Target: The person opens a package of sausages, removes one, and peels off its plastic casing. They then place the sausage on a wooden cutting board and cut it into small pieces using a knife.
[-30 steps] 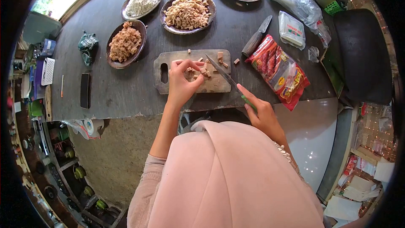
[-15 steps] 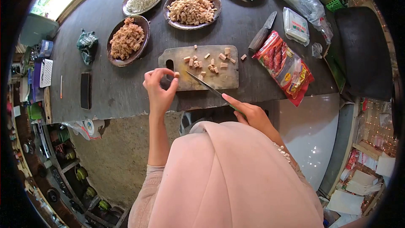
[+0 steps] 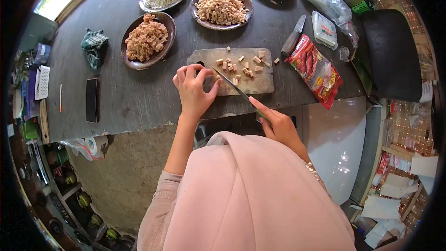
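Observation:
Small cut pink-brown pieces lie scattered over the right half of a wooden cutting board. My left hand is at the board's left end, fingers curled down, thumb and fingertips around a small piece mostly hidden beneath them. In my right hand is a knife, index finger along its back, its blade slanting up-left over the board with the tip beside my left fingers. One loose piece sits on the table just off the board's right edge.
Behind the board stand plates of chopped brown food and shredded white food. A second knife, a red sausage packet, a white pack and plastic bags lie right. A dark phone-like object and green cloth lie left.
The view has shifted, so the table items appear moved. My left hand has closed in nearer the knife tip, its fingers now more curled over the board. The knife remains in my right hand.

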A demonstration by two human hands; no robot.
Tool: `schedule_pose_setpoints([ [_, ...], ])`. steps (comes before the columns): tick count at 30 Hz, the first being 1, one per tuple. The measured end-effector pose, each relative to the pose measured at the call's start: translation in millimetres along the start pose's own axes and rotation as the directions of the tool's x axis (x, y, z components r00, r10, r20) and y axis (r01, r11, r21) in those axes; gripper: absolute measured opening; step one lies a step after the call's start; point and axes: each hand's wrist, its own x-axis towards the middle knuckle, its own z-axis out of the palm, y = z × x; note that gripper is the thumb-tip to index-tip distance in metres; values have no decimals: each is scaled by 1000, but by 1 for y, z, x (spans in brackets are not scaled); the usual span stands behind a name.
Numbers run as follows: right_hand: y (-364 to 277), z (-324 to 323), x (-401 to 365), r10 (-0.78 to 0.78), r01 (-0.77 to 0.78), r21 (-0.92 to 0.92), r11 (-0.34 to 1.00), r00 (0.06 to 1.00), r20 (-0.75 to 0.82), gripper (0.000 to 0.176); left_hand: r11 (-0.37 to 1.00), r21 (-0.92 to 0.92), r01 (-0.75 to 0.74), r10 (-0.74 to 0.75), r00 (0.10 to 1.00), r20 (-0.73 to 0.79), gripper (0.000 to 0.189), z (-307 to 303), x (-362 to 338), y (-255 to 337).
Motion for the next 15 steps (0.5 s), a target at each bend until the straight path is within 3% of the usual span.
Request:
schedule_pose_setpoints([
  [2, -5, 4, -2, 67, -67, -25, 997, 998, -14, 69, 999, -35, 2, -2, 1000, -13, 22, 2, 0, -3],
  [4, -3, 13, -5, 24, -26, -23, 999, 995, -94, 71, 998, -63, -15, 13, 999, -35, 21, 3, -2, -7],
  [7, -7, 25, -7, 56, -63, -57, 996, 993, -108, 71, 995, -65, -74, 72, 997, -42, 19, 3, -3, -12],
  [15, -18, 43, -9, 75, -95, -106, 990, 980, -183, 71, 979, -191, -76, 55, 992, -111, 13, 6, -3, -11],
])
